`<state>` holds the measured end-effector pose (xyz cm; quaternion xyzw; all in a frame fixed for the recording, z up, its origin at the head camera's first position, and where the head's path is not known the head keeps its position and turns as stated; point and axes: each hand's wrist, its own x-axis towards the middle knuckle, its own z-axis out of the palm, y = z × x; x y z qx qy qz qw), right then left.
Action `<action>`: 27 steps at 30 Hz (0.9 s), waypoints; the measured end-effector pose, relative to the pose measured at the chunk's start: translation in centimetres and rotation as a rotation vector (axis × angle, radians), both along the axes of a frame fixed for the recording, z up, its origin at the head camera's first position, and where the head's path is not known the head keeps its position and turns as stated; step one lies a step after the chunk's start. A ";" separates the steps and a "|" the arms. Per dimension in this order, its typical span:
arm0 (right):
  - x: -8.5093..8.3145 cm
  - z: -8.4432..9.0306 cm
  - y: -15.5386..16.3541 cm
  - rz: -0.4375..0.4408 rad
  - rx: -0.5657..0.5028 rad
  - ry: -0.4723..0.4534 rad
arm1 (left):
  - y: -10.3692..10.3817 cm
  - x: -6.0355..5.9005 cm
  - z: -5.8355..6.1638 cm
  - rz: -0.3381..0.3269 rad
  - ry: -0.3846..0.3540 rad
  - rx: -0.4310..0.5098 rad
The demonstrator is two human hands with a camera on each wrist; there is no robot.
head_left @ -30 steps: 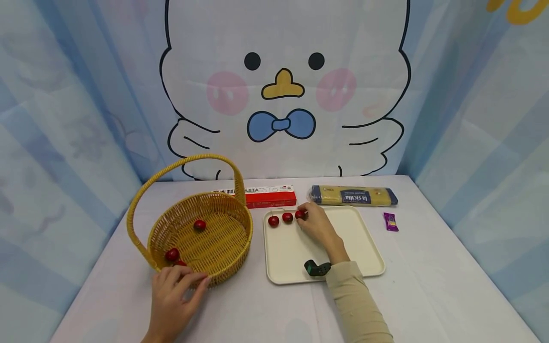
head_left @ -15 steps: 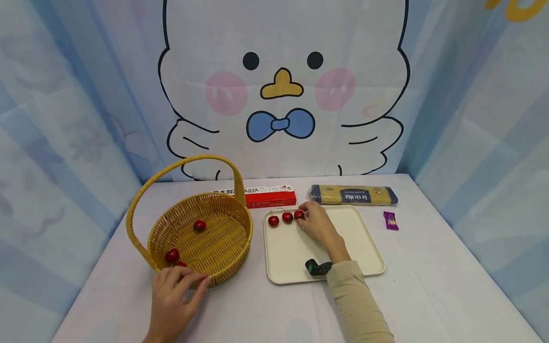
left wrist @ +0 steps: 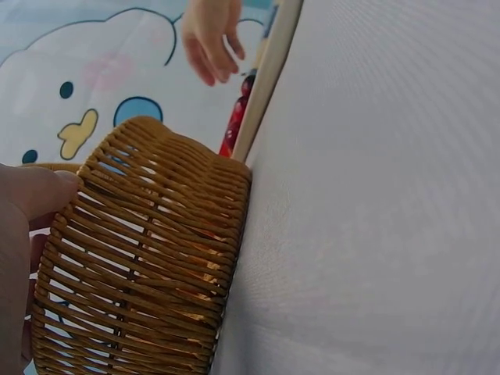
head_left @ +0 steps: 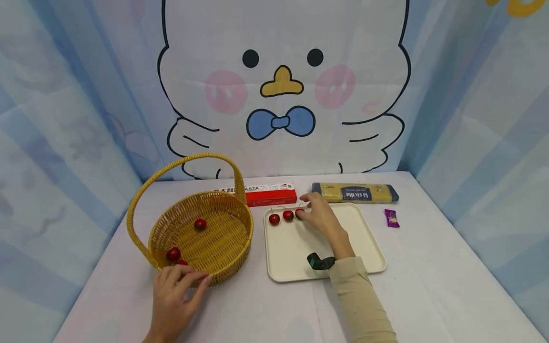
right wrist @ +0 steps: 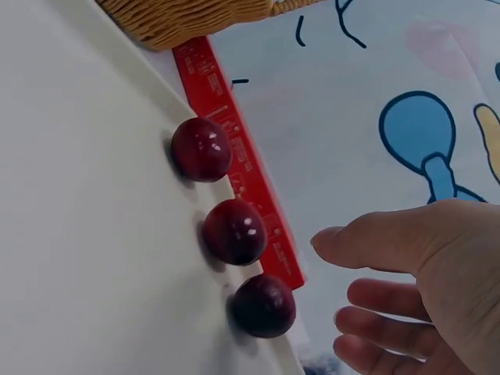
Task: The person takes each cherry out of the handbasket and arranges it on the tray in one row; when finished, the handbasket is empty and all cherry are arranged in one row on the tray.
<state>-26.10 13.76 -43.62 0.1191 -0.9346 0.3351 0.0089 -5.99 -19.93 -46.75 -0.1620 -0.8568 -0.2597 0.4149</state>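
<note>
**Three cherries on the tray, about three still in the basket**

The third cherry (head_left: 299, 213) lies at the far left part of the cream tray (head_left: 364, 247), last in a row with two other cherries (head_left: 280, 217) on its left. The right hand (head_left: 319, 218) is just beside it; in the right wrist view the fingers (right wrist: 383, 238) are loose and a little apart from the fruit, holding nothing. So, as I judge, this cherry is already set down.

In the wicker basket (head_left: 240, 247), left of the tray, one cherry (head_left: 199, 223) lies in the middle and some cherries (head_left: 173, 254) near the near rim; I see two there, the second partly hidden. These seem to be what is left to move.

The left hand (head_left: 173, 295) rests on the near rim of the basket, thumb and fingers curled over the weave.

Behind the tray lie a red box (head_left: 270, 195) and a pasta packet (head_left: 355, 192); a small purple wrapper (head_left: 391, 218) is to the right.
</note>
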 end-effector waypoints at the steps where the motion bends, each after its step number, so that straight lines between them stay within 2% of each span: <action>1: 0.0 0.3 -0.1 0.011 -0.001 0.014 | 0.0 0.0 0.0 0.001 0.003 0.000; 14: 1.4 4.5 -4.5 0.169 -0.004 0.104 | 0.0 0.0 -0.2 -0.009 0.007 0.009; 22: 2.2 5.8 -7.7 0.286 -0.006 0.150 | -0.1 0.0 0.0 -0.015 0.004 0.011; 27: 2.6 6.0 -9.9 0.360 -0.036 0.153 | -0.3 0.2 0.0 -0.004 -0.043 0.010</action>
